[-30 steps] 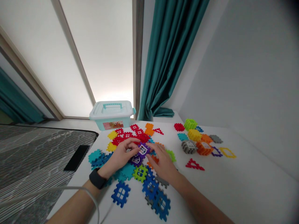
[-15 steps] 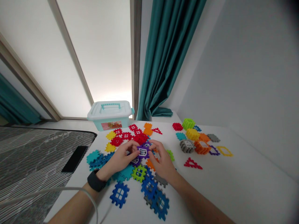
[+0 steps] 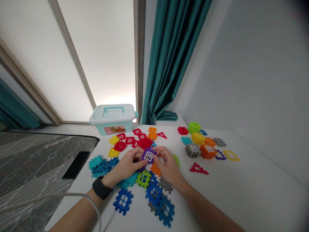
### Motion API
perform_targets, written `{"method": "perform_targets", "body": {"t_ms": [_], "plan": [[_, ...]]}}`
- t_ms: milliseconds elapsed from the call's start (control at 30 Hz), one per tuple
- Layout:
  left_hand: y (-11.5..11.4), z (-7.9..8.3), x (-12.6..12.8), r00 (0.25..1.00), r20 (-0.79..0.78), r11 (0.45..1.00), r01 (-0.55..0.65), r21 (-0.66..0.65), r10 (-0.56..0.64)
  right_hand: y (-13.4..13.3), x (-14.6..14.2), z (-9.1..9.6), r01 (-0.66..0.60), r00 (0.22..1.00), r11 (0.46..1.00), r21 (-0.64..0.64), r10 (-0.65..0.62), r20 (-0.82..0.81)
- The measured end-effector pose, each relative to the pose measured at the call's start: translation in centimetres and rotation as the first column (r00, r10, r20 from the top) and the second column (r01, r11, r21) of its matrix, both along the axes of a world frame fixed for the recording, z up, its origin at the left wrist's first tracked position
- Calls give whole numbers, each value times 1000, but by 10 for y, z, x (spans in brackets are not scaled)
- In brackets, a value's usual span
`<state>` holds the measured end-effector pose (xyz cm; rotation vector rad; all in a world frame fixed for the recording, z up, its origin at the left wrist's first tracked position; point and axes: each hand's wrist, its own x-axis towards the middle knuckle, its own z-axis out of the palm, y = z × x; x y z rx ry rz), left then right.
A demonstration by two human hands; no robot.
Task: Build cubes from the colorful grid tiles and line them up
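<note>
A purple interlocking tile with a white window insert (image 3: 148,156) is pinched between both of my hands above a spread of flat plastic tiles on the white table (image 3: 236,190). My left hand (image 3: 126,166), with a black watch on its wrist, grips the tile's left side with closed fingers. From the right, my right hand (image 3: 169,166) closes its fingertips on the same piece. Under the hands lie a green tile (image 3: 143,179), several blue tiles (image 3: 154,193) and teal ones. Red tiles (image 3: 135,141) and yellow tiles lie just beyond.
A pale teal lidded box (image 3: 113,118) stands at the table's back. Built cubes in grey (image 3: 192,150), orange, yellow and green cluster at the right with a red triangle (image 3: 198,168). A black phone (image 3: 76,164) lies on the striped mat to the left. Teal curtain hangs behind.
Both hands have lifted the purple tile slightly and drawn together on it; the right hand rose from the table tiles to grip its right side.
</note>
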<state>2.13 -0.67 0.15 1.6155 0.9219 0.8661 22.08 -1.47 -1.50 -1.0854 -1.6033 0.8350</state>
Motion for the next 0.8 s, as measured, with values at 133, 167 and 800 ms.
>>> {"method": "perform_targets", "body": {"t_ms": [133,167,800], "plan": [[-3,2,-2,968,-223,914,-18,405,118,2,1,-3,1,999,998,-59,-4,-53],[-3,3,-3,947,-279,864,2,503,160,3,1,-4,1,997,997,-72,-6,-76],[8,2,-21,858,-285,558,-1,830,426,5,11,4,-93,949,916,391,-38,313]]}}
